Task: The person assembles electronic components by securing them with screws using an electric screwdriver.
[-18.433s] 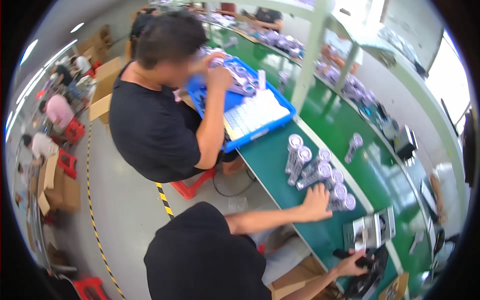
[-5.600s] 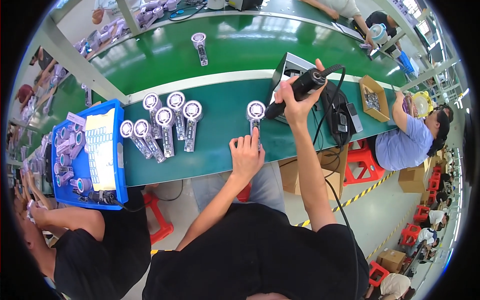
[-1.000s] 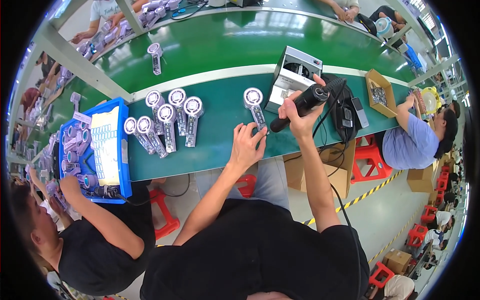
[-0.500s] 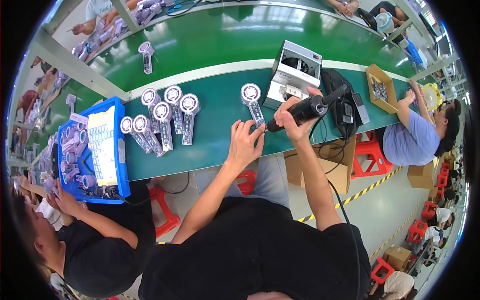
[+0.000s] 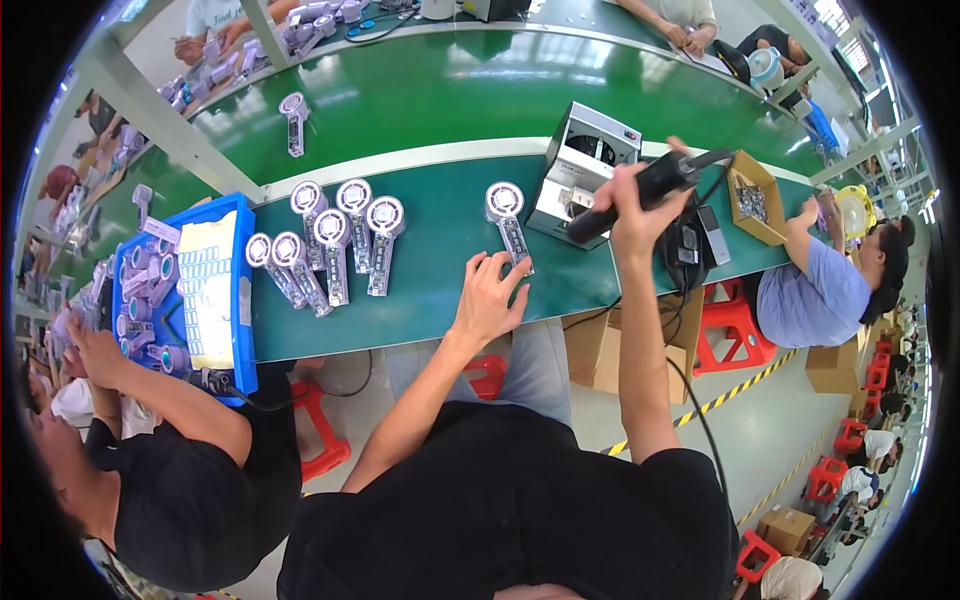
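the left hand's (image 5: 488,298) part-curled fingers, thumb standing apart, are touching the handle end of a lilac, round-headed plastic device (image 5: 505,203), lying between the green worktop's (image 5: 430,322) near and far edges; the right hand's (image 5: 637,218) fingers are wrapping a black, cylindrical corded tool (image 5: 666,180), tilting clear. keeping the handle still and the tool square would be helping.
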Available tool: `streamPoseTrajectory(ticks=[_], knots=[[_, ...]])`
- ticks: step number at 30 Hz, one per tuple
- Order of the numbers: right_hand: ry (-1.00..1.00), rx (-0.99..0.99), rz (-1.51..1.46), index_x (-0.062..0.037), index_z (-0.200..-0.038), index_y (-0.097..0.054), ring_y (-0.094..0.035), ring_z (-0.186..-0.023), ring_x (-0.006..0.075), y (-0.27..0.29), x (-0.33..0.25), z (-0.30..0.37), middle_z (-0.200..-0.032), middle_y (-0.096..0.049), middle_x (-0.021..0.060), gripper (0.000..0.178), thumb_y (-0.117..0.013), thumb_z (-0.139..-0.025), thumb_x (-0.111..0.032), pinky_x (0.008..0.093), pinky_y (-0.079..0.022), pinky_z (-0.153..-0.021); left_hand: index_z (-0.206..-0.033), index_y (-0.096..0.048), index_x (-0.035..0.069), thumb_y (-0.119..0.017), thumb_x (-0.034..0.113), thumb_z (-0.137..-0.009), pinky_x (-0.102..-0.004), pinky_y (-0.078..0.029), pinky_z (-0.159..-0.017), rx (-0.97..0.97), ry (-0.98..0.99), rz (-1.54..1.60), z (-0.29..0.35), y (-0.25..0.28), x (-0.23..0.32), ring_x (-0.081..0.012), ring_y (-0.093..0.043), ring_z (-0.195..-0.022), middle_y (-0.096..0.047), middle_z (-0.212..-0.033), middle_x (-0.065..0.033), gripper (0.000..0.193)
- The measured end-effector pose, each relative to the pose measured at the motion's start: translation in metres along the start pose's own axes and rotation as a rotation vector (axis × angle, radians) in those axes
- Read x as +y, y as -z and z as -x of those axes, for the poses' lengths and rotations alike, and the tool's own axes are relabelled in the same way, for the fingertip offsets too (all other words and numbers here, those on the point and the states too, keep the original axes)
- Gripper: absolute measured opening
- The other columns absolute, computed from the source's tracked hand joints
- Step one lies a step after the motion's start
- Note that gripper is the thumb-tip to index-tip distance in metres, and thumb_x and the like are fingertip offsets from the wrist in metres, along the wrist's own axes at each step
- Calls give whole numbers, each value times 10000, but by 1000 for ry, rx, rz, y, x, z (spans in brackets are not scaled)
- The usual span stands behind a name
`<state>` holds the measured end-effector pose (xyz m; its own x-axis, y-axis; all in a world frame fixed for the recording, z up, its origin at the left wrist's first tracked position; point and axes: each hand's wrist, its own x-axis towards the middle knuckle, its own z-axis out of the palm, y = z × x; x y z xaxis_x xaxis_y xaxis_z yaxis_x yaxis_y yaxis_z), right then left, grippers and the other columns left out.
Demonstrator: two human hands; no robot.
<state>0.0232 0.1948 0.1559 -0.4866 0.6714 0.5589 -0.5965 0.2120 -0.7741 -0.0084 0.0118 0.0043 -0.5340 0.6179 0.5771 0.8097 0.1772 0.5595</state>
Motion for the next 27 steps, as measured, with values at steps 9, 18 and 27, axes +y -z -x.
streamPoseTrajectory(ticks=[9,18,27], knots=[[176,-95,168,-59,-1385,-331,-552,-485,114,-4,10,-41,-652,-550,34,672,-695,-837,79,243,-441,-473,-1370,-527,33,-710,98,-779,-481,-409,-969,-64,35,-4,-5,6,3,-324,-568,-972,-567,-1087,-167,622],[72,-102,170,-59,-1399,-359,-543,-473,108,-5,18,-40,-669,-553,24,675,-720,-840,48,243,-436,-468,-1361,-538,37,-713,69,-774,-465,-409,-964,-82,66,17,-4,3,0,-320,-565,-976,-566,-1090,-163,613],[-71,-108,-51,-94,-1460,-221,-574,-499,151,-15,12,31,-658,-587,66,796,-651,-825,117,282,-494,-505,-1318,-601,75,-727,52,-765,-428,-424,-921,-20,67,25,-6,2,-2,-251,-563,-820,-572,-1071,-124,567]])
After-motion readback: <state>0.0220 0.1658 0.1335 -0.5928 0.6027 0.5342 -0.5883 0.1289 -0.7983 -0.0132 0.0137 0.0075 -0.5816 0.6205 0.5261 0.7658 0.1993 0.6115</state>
